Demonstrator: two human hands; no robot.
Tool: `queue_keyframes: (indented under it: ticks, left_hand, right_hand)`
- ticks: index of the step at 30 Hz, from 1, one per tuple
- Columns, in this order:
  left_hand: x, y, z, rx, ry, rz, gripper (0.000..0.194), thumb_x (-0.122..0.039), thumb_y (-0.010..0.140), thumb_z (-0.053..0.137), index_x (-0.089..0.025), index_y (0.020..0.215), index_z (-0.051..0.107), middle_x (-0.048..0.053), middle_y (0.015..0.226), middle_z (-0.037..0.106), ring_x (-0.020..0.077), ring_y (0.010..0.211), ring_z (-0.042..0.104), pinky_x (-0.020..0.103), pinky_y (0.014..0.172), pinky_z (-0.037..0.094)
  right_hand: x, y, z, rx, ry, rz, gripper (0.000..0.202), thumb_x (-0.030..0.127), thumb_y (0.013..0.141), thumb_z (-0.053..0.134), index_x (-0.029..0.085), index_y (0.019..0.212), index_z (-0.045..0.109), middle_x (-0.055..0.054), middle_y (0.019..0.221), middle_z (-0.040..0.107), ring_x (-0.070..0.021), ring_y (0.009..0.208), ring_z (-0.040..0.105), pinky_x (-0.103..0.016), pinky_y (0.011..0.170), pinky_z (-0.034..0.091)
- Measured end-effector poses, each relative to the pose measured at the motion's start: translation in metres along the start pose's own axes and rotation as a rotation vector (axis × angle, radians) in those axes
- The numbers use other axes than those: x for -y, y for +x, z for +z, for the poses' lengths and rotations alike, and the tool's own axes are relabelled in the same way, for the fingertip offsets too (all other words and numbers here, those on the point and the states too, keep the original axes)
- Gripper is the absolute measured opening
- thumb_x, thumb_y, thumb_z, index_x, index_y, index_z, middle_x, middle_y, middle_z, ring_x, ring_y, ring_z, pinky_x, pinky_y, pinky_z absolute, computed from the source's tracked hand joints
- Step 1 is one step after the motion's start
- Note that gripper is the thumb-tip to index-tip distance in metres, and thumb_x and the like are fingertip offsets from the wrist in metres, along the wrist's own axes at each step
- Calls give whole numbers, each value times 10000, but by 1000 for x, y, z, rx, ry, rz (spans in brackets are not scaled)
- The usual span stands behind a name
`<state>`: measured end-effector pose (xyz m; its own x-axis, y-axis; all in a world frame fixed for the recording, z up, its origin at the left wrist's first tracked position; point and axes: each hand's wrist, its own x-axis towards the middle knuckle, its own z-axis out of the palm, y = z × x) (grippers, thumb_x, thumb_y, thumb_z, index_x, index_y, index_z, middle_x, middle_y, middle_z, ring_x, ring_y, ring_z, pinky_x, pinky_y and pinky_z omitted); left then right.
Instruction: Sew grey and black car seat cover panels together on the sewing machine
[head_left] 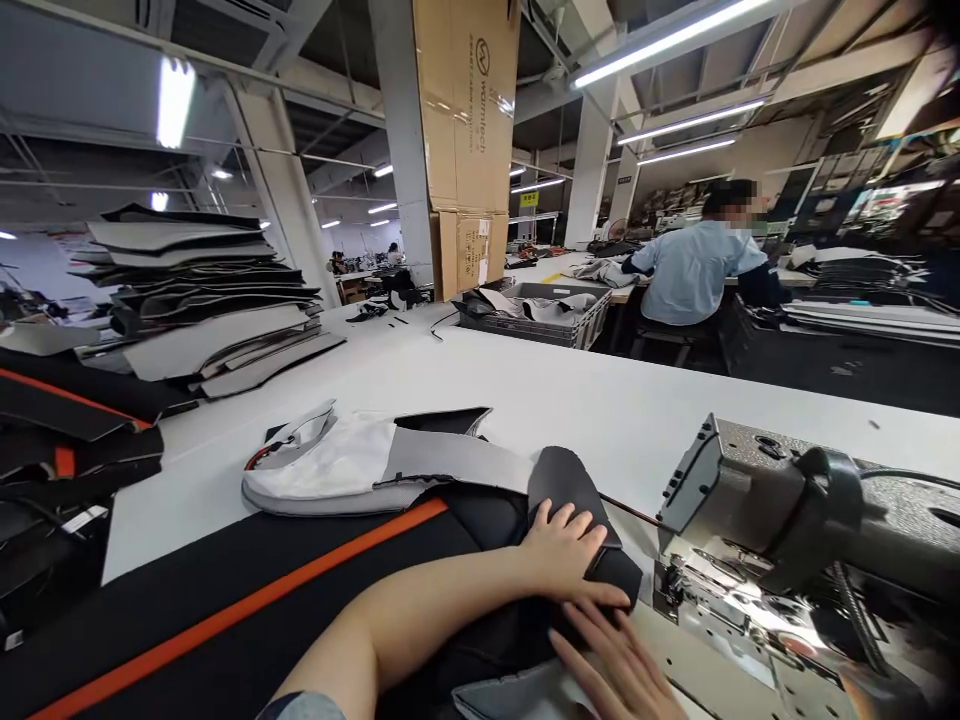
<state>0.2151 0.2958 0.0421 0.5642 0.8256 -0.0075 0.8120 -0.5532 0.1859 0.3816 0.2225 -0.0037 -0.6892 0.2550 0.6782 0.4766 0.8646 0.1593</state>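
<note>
My left hand (564,552) lies with fingers spread on a dark rounded flap (564,480), beside the sewing machine (765,500). The flap joins a black fabric piece (330,565) with an orange stripe (247,612), which stretches left under my forearm. Just below, my right hand (619,665) has its fingers stretched out over the dark fabric, close to my left thumb. A grey-edged piece (517,695) shows beside it, partly cut off by the frame's edge. Beyond the black fabric lies a white and grey padded cover piece (337,465), connected to the flap by a grey strip.
Stacked fabric panels (217,300) rise at the left of the white table (525,370). A grey crate (592,325) of fabric pieces stands at its far edge. Behind is a tall cardboard box (469,150). A co-worker in a light blue shirt (686,275) sits farther right.
</note>
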Motion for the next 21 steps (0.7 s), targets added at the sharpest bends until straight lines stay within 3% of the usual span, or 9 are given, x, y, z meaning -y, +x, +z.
queue_keyframes:
  ticks: [3,5,7,10,13,15,18,21]
  left_hand:
    - [16,-13,-26,-2,40,35,497,-543,869,459,-358,1330,477,-56,1438,436,168,1313,406,261,1101,306]
    - [43,-29,-50,-26,50,-56,421,-430,907,407,-375,1316,488,-102,1420,448,139,1303,413,227,1082,333]
    - [81,-48,-74,-74,89,-243,491,-316,935,269,-247,1403,397,0,1463,400,196,1372,312,353,1154,240]
    - [142,-76,-98,-8,148,-487,651,-352,854,423,-75,1433,314,188,1470,345,367,1371,273,560,1113,213]
    - [177,-102,-106,104,167,-587,751,-492,814,467,-76,1423,328,229,1466,329,401,1356,290,566,1055,302]
    - [179,-114,-102,110,183,-554,792,-574,821,436,-153,1465,247,166,1534,206,353,1407,192,511,1090,284]
    - [160,-117,-89,107,252,-337,803,-563,811,495,-239,1481,195,91,1566,125,308,1429,135,481,1132,225]
    - [134,-104,-81,96,367,-189,594,-285,821,512,-228,1398,383,79,1486,355,267,1367,317,452,1126,255]
  right_hand:
    - [12,23,1,118,89,68,310,117,791,489,248,1030,635,-53,1027,696,-254,1045,636,-446,931,510]
    - [10,20,0,156,200,176,243,54,820,435,219,853,609,-32,937,706,-221,1020,645,-433,986,462]
    - [8,10,-2,159,271,201,252,21,843,406,197,814,583,-41,974,705,-206,1053,631,-420,1016,432]
    - [7,-3,-4,151,317,218,229,32,865,418,188,863,587,-58,1070,690,-217,1136,586,-453,1046,392]
    - [9,-4,-5,153,328,283,201,50,862,450,190,867,595,-59,1082,688,-207,1145,581,-450,1058,380]
    - [11,-2,-6,147,324,321,209,45,854,456,191,879,604,-59,1094,685,-200,1155,573,-439,1071,368]
    - [11,-1,-8,141,318,338,222,55,845,475,188,944,624,-63,1112,678,-198,1144,577,-425,1073,369]
    - [10,-1,-9,147,320,333,253,92,830,525,193,1038,631,-68,1125,670,-213,1128,583,-431,1053,386]
